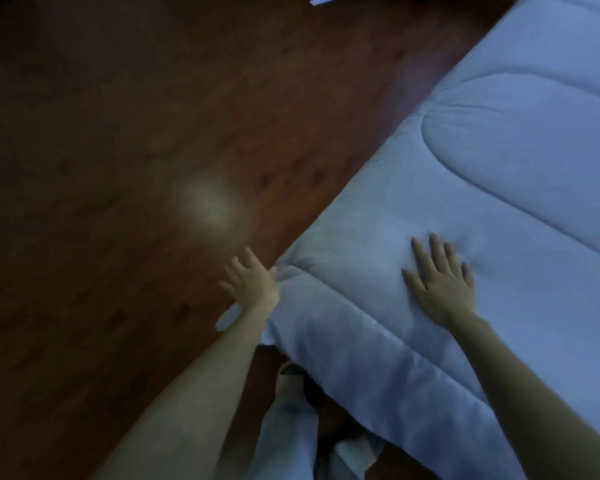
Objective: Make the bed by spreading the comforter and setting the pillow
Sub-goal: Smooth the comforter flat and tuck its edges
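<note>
A pale quilted comforter (pixel 499 188) covers the bed across the right half of the view, with stitched seams running along it and its near edge hanging over the side. My right hand (pixel 440 282) lies flat on top of it, palm down, fingers spread, pressing a small dent into the fabric. My left hand (pixel 250 282) is at the comforter's corner by the bed's edge, fingers apart, its thumb side touching the fabric. No pillow is in view.
Dark reddish wooden floor (pixel 118 168) fills the left side, with a bright light reflection (pixel 210 204) on it. A small pale object (pixel 323 0) lies on the floor at the top edge. My legs and a foot (pixel 290 375) stand beside the bed.
</note>
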`<state>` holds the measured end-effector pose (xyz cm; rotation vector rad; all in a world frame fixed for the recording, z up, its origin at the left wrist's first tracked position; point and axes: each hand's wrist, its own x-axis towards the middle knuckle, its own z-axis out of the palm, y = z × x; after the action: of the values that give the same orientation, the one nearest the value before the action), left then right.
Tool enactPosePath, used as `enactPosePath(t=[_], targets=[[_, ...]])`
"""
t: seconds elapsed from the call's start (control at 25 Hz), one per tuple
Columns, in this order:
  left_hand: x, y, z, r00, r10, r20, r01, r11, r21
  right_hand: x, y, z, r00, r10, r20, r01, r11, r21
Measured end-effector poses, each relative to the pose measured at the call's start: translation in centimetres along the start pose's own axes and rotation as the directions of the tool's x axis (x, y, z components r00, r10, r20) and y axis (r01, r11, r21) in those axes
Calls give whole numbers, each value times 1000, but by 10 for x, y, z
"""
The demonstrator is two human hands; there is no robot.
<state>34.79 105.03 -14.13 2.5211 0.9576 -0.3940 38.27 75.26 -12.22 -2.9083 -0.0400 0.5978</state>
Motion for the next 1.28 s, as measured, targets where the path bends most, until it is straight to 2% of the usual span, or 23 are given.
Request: enactPosePath(t=[0.08, 0.12, 0.16, 0.2, 0.24, 0.28, 0.36, 0.44, 0.52, 0.6, 0.68, 0.76, 0.8, 0.84, 0.88, 0.92, 0.96, 1.0, 1.04, 1.08, 1.12, 1.2, 1.28], targets=[[-28, 18, 37, 986, -137, 89, 158, 943, -292, 3, -3, 4, 1000, 12, 0, -12, 1000, -18], [-38, 26, 54, 952, -239, 191, 301, 844, -444, 5, -4, 8, 999, 23, -25, -24, 1000, -17], [-42, 28, 71, 886, -312, 343, 460, 682, -569, 6, -4, 13, 998, 35, -55, -36, 999, -18], [-42, 26, 87, 799, -301, 521, 598, 494, -632, 7, -2, 19, 996, 38, -82, -40, 999, -25], [-43, 22, 100, 722, -228, 653, 688, 342, -640, 8, 0, 22, 994, 33, -102, -37, 999, -34], [-44, 17, 104, 677, -153, 720, 732, 242, -637, 8, 2, 23, 993, 26, -113, -31, 999, -40], [-47, 5, 107, 688, -173, 705, 726, 177, -664, 9, 1, 22, 992, 26, -121, -30, 999, -34], [-52, -19, 106, 749, -337, 570, 652, 222, -725, 5, -5, 18, 990, 36, -137, -38, 999, -11], [-59, -49, 104, 792, -437, 427, 566, 263, -781, -1, -9, 15, 987, 28, -156, -27, 1000, 9], [-64, -69, 106, 775, -494, 393, 594, 356, -722, -14, -8, 19, 988, -15, -154, 9, 999, -36], [-63, -64, 105, 773, -481, 415, 619, 423, -662, -22, -2, 22, 991, -44, -124, 33, 995, -90], [-51, -40, 94, 774, -456, 439, 615, 378, -692, -19, 1, 20, 993, -48, -105, 39, 995, -94], [-41, -26, 87, 784, -483, 389, 591, 393, -704, -16, 3, 19, 992, -54, -110, 44, 994, -96], [-33, -11, 78, 793, -527, 306, 567, 455, -686, -14, 4, 20, 990, -61, -124, 48, 994, -102], [-30, 5, 71, 816, -550, 177, 518, 561, -645, -14, 6, 21, 987, -58, -152, 43, 994, -97], [-31, 23, 66, 882, -471, 21, 388, 700, -600, -14, 10, 23, 980, -35, -197, 19, 997, -80], [-40, 45, 65, 959, -250, -136, 145, 840, -523, -13, 15, 23, 970, 22, -242, -36, 998, -53], [-53, 65, 69, 977, 52, -207, -127, 921, -368, -12, 21, 22, 955, 108, -277, -113, 994, -1], [-68, 81, 78, 937, 295, -187, -330, 922, -202, -12, 25, 20, 934, 206, -292, -191, 978, 79], [-79, 92, 86, 907, 407, -108, -418, 902, -110, -13, 30, 18, 914, 273, -298, -236, 959, 156], [-85, 97, 91, 901, 428, -68, -432, 900, -64, -18, 35, 19, 908, 277, -314, -229, 957, 180], [-91, 101, 96, 880, 461, -117, -463, 886, 6, -36, 50, 28, 921, 164, -353, -142, 986, 87], [-102, 103, 102, 733, 663, -154, -635, 747, 197, -58, 76, 32, 914, 166, -370, -151, 986, 71]])
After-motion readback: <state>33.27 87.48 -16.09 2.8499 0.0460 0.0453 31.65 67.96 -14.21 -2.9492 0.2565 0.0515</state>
